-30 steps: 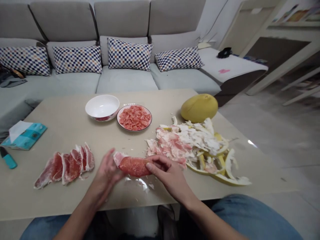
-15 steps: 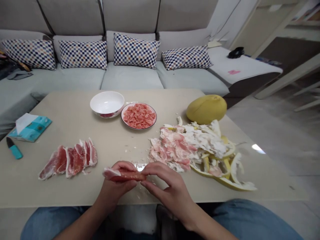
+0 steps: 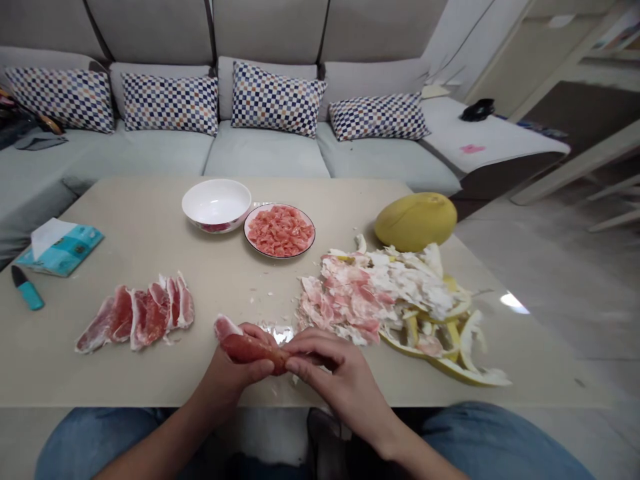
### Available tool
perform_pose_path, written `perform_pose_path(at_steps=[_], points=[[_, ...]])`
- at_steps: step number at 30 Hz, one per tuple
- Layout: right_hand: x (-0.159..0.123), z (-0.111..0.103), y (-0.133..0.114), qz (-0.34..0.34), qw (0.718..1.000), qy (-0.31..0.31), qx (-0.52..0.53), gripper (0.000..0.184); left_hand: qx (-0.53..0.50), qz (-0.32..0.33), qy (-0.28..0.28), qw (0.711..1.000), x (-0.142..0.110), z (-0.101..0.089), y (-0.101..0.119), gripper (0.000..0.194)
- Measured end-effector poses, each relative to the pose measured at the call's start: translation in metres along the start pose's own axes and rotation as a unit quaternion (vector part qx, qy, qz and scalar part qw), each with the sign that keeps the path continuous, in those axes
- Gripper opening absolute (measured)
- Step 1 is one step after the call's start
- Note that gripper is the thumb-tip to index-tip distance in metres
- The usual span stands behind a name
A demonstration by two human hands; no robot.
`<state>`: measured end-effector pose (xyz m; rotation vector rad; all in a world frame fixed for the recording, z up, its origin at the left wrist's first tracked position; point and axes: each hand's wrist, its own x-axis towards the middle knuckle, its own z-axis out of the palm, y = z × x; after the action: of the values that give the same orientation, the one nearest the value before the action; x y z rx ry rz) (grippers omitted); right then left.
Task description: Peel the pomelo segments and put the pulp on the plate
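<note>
Pink pomelo segment (image 3: 246, 345) sits between both hands at the near edge of the beige surface (image 3: 150, 233): left hand (image 3: 235, 370) has its grip closed around the segment's left half from below, right hand (image 3: 333, 373) pinches its right end with fingertips (image 3: 293, 363). More peeled segments (image 3: 137, 315) lie just left; peel and pith pile (image 3: 395, 300) lies right, whole pomelo (image 3: 416, 221) behind it. White bowl (image 3: 217, 204) and plate of pulp pieces (image 3: 279, 231) stand further back, touching.
</note>
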<state>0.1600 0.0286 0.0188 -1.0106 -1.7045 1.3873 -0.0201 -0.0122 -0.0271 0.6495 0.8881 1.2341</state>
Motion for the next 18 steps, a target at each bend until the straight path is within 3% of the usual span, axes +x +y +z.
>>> perform_pose_path(at_steps=[3,7,12,18], points=[[0.002,-0.001,0.004,0.121,0.982,-0.04,0.14,0.02,-0.042,-0.026,-0.018,0.999,0.001,0.002,0.002,0.036],[0.003,0.001,0.012,0.229,0.918,-0.071,0.317,0.024,-0.085,-0.041,-0.044,0.995,0.002,0.003,0.006,0.034],[0.006,0.003,0.016,0.259,0.876,-0.082,0.399,0.026,-0.114,-0.041,-0.033,0.992,0.002,0.003,0.012,0.031],[0.01,0.003,0.018,0.257,0.873,-0.074,0.407,0.026,-0.132,-0.053,-0.002,0.99,0.003,0.003,0.02,0.032]])
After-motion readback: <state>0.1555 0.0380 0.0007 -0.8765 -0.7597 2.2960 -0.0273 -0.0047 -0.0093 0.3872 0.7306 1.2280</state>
